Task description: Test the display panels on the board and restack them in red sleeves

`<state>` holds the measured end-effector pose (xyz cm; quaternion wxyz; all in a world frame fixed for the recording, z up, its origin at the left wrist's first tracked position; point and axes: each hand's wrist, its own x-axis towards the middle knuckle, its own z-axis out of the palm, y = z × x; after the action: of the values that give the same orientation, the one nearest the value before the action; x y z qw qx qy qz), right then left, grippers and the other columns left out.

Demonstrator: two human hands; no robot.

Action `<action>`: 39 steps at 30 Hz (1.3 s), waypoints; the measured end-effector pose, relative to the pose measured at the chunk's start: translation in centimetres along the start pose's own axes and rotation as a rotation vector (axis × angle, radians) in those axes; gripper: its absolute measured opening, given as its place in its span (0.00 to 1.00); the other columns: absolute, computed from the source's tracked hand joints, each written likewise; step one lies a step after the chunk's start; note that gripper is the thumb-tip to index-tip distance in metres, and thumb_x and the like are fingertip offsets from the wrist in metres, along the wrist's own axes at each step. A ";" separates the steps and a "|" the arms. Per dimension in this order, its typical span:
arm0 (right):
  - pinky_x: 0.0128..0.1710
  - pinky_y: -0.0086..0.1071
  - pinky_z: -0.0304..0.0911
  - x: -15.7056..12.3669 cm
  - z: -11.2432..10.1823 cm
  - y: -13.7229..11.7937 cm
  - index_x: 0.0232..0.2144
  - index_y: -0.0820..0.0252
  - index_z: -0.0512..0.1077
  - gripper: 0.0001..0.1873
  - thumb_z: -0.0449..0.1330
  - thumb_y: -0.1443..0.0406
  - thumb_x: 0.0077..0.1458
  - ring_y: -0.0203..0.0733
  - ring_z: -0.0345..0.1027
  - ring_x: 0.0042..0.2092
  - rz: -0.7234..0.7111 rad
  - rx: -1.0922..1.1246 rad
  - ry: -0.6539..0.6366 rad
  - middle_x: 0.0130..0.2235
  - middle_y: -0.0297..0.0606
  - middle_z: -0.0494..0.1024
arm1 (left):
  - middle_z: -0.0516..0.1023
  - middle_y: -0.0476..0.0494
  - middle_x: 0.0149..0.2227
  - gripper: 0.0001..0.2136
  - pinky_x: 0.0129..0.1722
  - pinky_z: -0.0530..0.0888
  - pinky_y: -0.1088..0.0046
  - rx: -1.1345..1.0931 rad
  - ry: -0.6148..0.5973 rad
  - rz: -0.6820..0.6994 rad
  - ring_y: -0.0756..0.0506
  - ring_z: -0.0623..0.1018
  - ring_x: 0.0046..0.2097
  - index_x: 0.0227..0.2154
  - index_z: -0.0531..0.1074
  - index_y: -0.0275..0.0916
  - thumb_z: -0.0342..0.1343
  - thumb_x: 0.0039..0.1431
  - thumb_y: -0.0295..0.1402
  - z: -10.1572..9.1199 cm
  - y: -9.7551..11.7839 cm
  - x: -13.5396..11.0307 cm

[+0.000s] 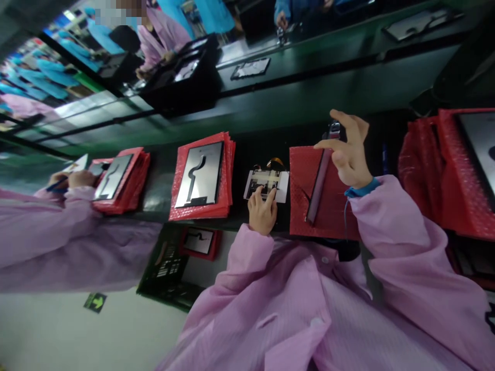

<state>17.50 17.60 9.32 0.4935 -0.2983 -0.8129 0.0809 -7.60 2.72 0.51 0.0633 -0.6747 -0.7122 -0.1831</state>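
Observation:
My left hand (263, 212) rests on a small whitish fixture plate (283, 186) with dark parts and a yellowish strip. Its index and middle fingers are spread, their tips on the dark parts. Over a red bubble-wrap bag (340, 206), my right hand (351, 152) has thumb and index finger at the upper end of a thin display panel (319, 183), which stands nearly edge-on. A dark flex cable sticks out from the panel's left side. A blue band (362, 188) with a cord circles my right wrist. Behind that hand is a small metallic object (334, 129).
Left lies a stack of red bags (228, 190) topped by a silver display panel (203, 178). More red bags (425, 170) are on the right, near a blue pen (385, 157). A green crate (166, 268) sits below the bench edge. A co-worker's hands (79, 179) work at far left.

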 end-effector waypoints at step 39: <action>0.59 0.60 0.60 -7.5 -2.8 -1.2 0.52 0.62 0.72 0.22 0.60 0.61 0.56 0.59 0.65 0.55 0.697 -0.315 -0.127 0.52 0.53 0.72 | 0.78 0.35 0.58 0.16 0.69 0.64 0.52 -0.445 -0.059 0.427 0.41 0.75 0.63 0.54 0.73 0.38 0.44 0.74 0.36 -2.2 1.9 1.8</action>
<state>21.94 12.00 5.61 0.3330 -0.6235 -0.6941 0.1362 -6.21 3.72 3.46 -0.0695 -0.8115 -0.4983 -0.2973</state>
